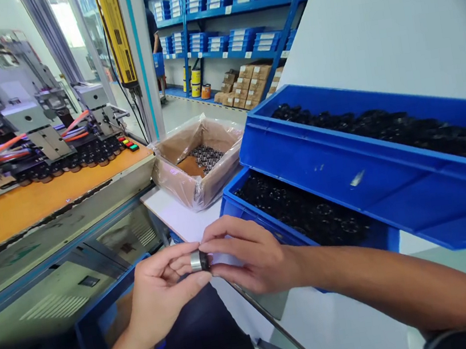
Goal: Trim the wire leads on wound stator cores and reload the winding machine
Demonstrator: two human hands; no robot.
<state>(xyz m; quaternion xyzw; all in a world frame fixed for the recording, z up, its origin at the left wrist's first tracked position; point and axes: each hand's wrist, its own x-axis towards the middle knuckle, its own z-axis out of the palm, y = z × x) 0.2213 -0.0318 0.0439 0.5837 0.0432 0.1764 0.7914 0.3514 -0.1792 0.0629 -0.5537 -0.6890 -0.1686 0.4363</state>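
Note:
Between my two hands, above my lap, is a small round part with a silver metal sleeve (195,261) and a black end (204,260). My left hand (161,283) grips it from the left, thumb below and fingers above. From the right, the fingertips of my right hand (248,253) close on its black end. Just beyond my hands, a lower blue bin (231,206) holds many small black parts. An open cardboard box (178,185) lined with clear plastic contains small metallic parts (208,157).
A second blue bin (321,156) of black parts rests above the lower one. On the left, a machine (35,121) stands over an orange worktop (46,203) with rows of dark round parts. Behind are blue shelves (210,13) with bins, and a person (154,35).

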